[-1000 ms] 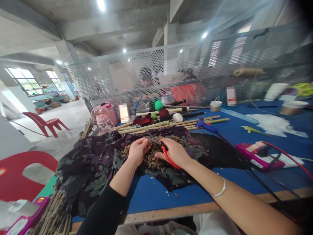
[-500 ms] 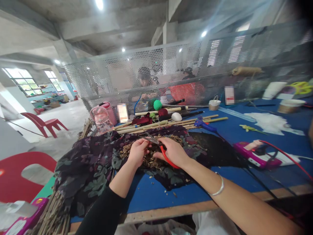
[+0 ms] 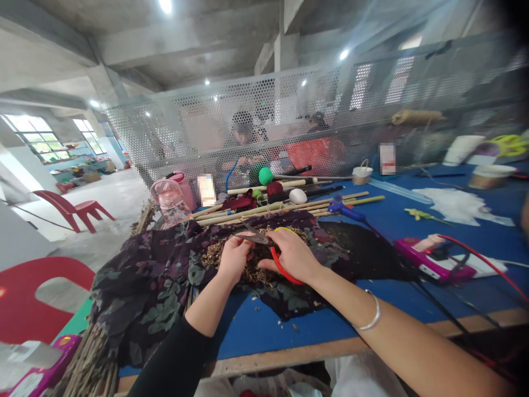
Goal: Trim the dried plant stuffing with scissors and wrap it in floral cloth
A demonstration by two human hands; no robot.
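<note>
Two bare hands work over a pile [image 3: 256, 271] of dry brown plant bits, which lies on dark flowered cloth [image 3: 144, 275] spread on a blue table [image 3: 243, 333]. The right hand [image 3: 295, 255] holds red-handled scissors [image 3: 260, 239] above the pile, its fingers mostly hiding the handle. The left hand [image 3: 235, 258], at the pile's left side, is narrow, fingertips drawn together just by the blades.

Compared with half a second ago, the blades stand wider apart, and a yellow edge [image 3: 285, 229] has appeared beside the right hand's knuckles, probably the scissors' other loop. That suggests the scissors are between snips, opened rather than closing. The left hand has hardly moved, and the pile looks much the same.

Whether the left hand pinches a small piece cannot be told; one blade crosses in front of its fingertips. Both hands and the scissors cover the middle of the pile, so what lies under them is hidden. Beyond the pile, sticks [image 3: 264, 211] overlap with dark rods and are hard to count. Farther beyond it, a mesh screen [image 3: 190, 124] blurs a seated person [image 3: 232, 165], whose hands are unclear.
</note>
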